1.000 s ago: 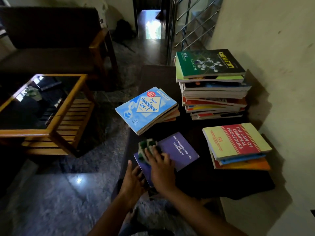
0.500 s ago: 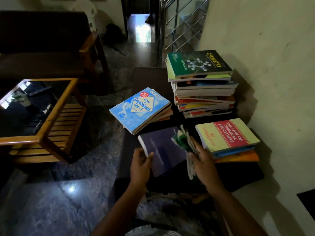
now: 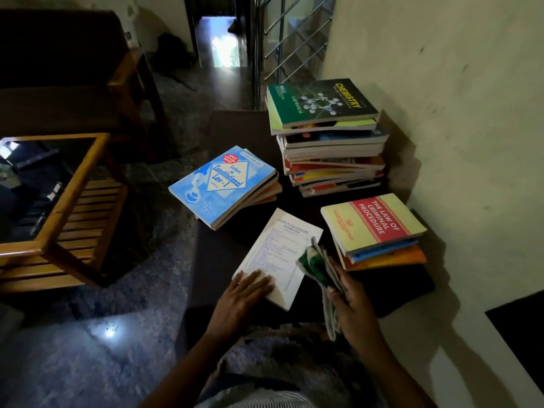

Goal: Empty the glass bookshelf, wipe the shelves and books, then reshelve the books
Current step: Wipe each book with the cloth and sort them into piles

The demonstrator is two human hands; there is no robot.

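A thin book [image 3: 282,248] lies white side up on the dark seat [image 3: 217,260], printed text showing. My left hand [image 3: 244,293] rests flat on its near corner, fingers straight. My right hand [image 3: 350,301] grips a green and white cloth [image 3: 316,265] just right of the book, beside a short pile topped by "The Law of Criminal Procedure" [image 3: 374,220]. A blue "Lectures on Constitutional Law" book [image 3: 220,184] tops a small pile to the left. A tall stack topped by a green Chemistry manual [image 3: 321,103] stands at the back.
A wooden glass-topped coffee table [image 3: 59,201] stands to the left, a dark sofa [image 3: 59,69] behind it. The wall [image 3: 471,113] runs close along the right. A stair railing [image 3: 294,33] and a doorway are at the back. Polished stone floor [image 3: 88,348] lies below.
The purple book has been turned over and now lies white side up under my left hand. My right hand lifted the cloth off it and moved it right.
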